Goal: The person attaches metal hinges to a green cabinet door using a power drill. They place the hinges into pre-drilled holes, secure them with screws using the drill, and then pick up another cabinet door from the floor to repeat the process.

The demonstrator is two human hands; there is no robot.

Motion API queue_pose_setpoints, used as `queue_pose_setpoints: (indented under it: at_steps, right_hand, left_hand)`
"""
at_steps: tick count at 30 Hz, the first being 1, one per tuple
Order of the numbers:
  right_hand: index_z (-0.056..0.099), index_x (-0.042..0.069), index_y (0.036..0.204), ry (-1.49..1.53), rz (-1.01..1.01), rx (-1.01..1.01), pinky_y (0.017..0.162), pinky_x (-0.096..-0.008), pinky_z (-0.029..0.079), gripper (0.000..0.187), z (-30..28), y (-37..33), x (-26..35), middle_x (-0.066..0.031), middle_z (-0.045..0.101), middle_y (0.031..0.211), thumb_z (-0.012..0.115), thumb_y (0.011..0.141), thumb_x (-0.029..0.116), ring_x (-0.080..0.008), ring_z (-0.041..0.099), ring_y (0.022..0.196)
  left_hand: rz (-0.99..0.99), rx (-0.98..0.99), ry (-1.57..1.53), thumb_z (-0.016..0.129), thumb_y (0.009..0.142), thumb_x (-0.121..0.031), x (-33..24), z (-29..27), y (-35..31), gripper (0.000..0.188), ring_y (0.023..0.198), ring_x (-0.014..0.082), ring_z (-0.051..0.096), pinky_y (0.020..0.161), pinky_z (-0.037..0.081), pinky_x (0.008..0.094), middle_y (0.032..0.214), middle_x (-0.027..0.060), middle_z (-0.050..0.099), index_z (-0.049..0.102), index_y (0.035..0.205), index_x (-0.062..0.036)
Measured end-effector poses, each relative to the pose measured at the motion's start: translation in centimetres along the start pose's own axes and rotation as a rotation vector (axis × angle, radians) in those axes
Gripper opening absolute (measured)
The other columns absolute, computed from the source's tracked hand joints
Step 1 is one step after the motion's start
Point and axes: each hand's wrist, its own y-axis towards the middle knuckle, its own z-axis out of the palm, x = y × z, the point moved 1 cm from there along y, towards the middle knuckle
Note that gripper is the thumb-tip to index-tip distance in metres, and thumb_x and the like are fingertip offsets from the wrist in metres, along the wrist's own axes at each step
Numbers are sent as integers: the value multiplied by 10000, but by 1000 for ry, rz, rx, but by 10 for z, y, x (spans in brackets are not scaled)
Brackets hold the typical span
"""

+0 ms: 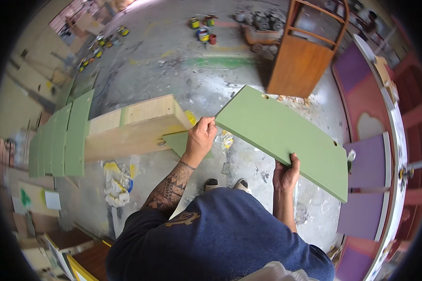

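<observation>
A long green painted panel (pixel 286 140) with two round holes along its far edge is held up in front of me, slanting down to the right. My left hand (pixel 201 138) pinches its near left corner. Along the near edge, my right hand (pixel 286 175) grips it with the thumb on top and the fingers hidden underneath. To the left stands a pale wooden box-like piece (pixel 136 124). Several green panels (pixel 75 136) stand in a row at its left end, and a smaller green piece (pixel 177 143) lies by its right end.
Crumpled plastic and cloth (pixel 117 187) lie on the floor at left. Paint cans (pixel 203 35) stand farther off, near a cart (pixel 262 33) and an upright brown wooden piece (pixel 300 65). Purple and pink furniture (pixel 361 187) lines the right side. Yellow-edged boards (pixel 86 264) are at lower left.
</observation>
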Motion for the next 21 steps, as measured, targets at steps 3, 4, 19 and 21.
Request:
queue_pose_setpoints:
  at_steps: [3, 4, 19, 21]
  right_hand:
    - [577, 15, 1278, 18, -71, -105, 950, -453, 623, 310, 0, -26, 2, -129, 660, 1245, 619, 1011, 167, -259, 690, 1129]
    - [578, 6, 1271, 19, -103, -133, 958, -454, 618, 316, -1, -32, 2, -128, 667, 1232, 627, 1015, 185, -261, 692, 1123]
    - [633, -2, 1233, 107, -550, -323, 1074, -421, 524, 314, -46, -87, 64, -124, 702, 1241, 621, 1038, 244, -243, 682, 1155]
    - [634, 2, 1242, 130, -606, -336, 1077, -422, 519, 317, -60, -90, 81, -127, 703, 1253, 621, 1038, 245, -241, 681, 1162]
  left_hand:
    - [46, 38, -70, 699, 939, -37, 11, 23, 5, 143, 689, 280, 715, 627, 564, 369, 834, 174, 722, 664, 1072, 2]
    - [65, 54, -97, 693, 938, -30, 12, 30, 9, 158, 731, 317, 722, 646, 575, 393, 861, 190, 720, 646, 1085, 2]
    - [-254, 432, -1084, 552, 1026, 4, -86, 177, 22, 217, 994, 182, 710, 905, 602, 360, 1110, 131, 713, 576, 1240, 31]
    - [-370, 535, -1313, 497, 1057, 0, -116, 192, 18, 238, 1095, 211, 694, 1013, 589, 398, 1222, 154, 685, 544, 1286, 42]
